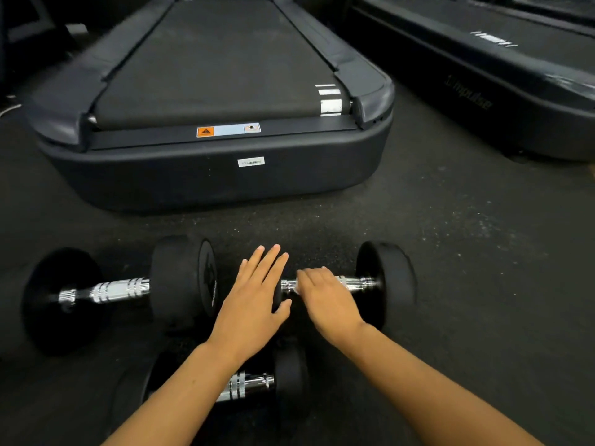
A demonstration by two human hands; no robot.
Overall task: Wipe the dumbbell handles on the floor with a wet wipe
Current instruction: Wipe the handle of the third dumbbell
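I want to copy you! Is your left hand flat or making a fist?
Flat. The left hand has straight, spread fingers pressing on the dumbbell's black inner weight, not curled round anything.

The room is dim; black floor [450, 252] and dark equipment swallow most detail. Light falls from above: my hands and forearms are evenly lit, and a soft shadow lies on the floor beneath my left hand [254, 297]. Bright glare strikes the chrome handle of the left dumbbell [119, 289] and the one under my right hand [325, 297]. My right fingers are smeared by motion blur. The whole frame is soft, labels on the near treadmill [225, 169] unreadable. Wide-angle distortion bows the treadmill's edges and stretches the corners.
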